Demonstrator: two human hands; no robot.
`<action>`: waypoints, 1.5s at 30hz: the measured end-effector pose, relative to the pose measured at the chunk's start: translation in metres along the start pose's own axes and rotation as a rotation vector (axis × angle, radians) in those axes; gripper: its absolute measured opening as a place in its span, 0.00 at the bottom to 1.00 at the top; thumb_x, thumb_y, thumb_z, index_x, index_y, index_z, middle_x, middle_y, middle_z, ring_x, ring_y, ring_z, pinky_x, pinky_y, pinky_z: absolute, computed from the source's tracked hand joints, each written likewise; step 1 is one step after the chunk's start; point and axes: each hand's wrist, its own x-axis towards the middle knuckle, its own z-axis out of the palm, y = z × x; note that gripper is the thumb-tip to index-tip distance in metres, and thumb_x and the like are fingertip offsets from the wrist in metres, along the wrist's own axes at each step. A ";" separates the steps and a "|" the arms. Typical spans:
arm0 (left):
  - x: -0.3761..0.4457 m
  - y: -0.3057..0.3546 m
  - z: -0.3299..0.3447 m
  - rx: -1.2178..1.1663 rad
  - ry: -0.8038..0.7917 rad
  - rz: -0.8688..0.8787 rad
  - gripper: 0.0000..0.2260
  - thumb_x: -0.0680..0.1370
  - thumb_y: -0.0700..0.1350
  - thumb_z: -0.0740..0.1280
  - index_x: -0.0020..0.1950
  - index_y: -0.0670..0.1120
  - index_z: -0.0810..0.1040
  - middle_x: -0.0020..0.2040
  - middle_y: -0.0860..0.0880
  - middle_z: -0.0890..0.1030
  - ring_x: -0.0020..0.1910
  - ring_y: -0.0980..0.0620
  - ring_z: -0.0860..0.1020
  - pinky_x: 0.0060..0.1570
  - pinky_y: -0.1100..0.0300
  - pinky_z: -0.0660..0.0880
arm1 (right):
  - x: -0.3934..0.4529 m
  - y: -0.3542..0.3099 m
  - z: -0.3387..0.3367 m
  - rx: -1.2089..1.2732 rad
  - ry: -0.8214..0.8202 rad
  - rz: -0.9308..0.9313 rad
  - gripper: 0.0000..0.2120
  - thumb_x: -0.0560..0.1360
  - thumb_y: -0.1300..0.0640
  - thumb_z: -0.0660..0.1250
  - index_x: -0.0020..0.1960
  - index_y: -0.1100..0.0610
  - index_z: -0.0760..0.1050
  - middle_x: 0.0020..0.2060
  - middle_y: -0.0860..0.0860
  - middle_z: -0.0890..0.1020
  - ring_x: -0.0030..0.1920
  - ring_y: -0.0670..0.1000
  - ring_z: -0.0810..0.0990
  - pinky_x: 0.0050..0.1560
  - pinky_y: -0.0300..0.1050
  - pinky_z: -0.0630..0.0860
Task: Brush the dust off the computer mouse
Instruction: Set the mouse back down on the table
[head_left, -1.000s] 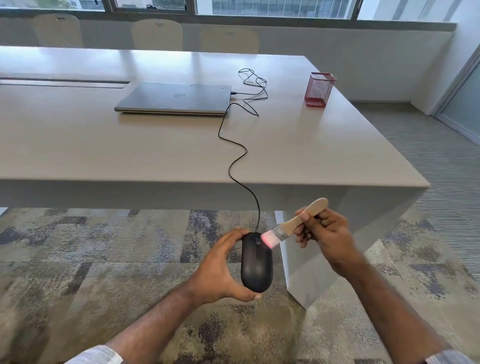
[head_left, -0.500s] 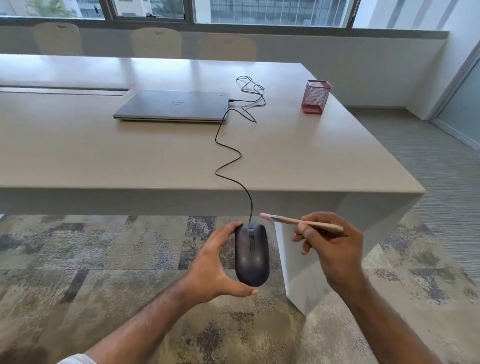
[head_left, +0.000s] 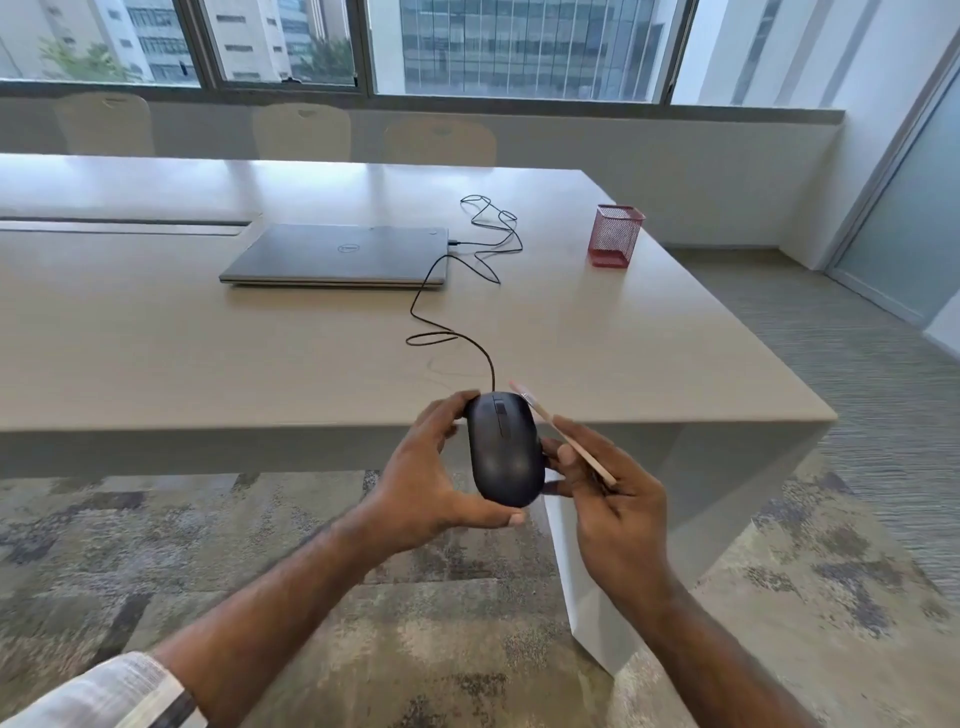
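Brushing looks mid-way at best: your left hand (head_left: 431, 483) grips the black wired mouse (head_left: 503, 449) in the air off the table (head_left: 208, 364) edge, while your right hand (head_left: 608, 493) pinches the wooden-handled brush (head_left: 563, 436) beside it, bristles clear, dust unjudgeable.

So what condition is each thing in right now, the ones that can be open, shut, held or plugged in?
Mouse: held off the table, top facing up, in the left hand.
Brush: held edge-on in the right hand, beside the mouse.
Laptop: lid shut, flat on the table.
Cable: plugged into the laptop's side, slack and looped.
Red mesh cup: upright; contents cannot be told.
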 end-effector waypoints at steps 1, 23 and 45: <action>0.006 0.002 -0.004 0.008 -0.004 0.005 0.49 0.49 0.64 0.84 0.67 0.72 0.65 0.69 0.63 0.70 0.70 0.59 0.71 0.71 0.59 0.69 | 0.005 0.000 0.003 -0.002 0.003 -0.007 0.18 0.79 0.62 0.65 0.62 0.42 0.81 0.52 0.49 0.88 0.52 0.54 0.87 0.46 0.55 0.85; 0.145 0.000 -0.038 0.292 -0.218 -0.046 0.57 0.55 0.59 0.86 0.79 0.50 0.63 0.70 0.53 0.65 0.71 0.52 0.63 0.73 0.57 0.62 | 0.115 0.023 0.021 -0.267 0.062 0.010 0.24 0.79 0.65 0.67 0.55 0.34 0.81 0.49 0.37 0.86 0.48 0.45 0.86 0.46 0.33 0.79; 0.253 -0.034 0.008 0.550 -0.201 -0.144 0.61 0.46 0.77 0.74 0.76 0.55 0.67 0.66 0.56 0.70 0.68 0.51 0.68 0.70 0.50 0.69 | 0.220 0.097 -0.028 -0.354 -0.029 0.203 0.20 0.78 0.64 0.67 0.52 0.37 0.83 0.47 0.39 0.87 0.50 0.47 0.85 0.50 0.55 0.84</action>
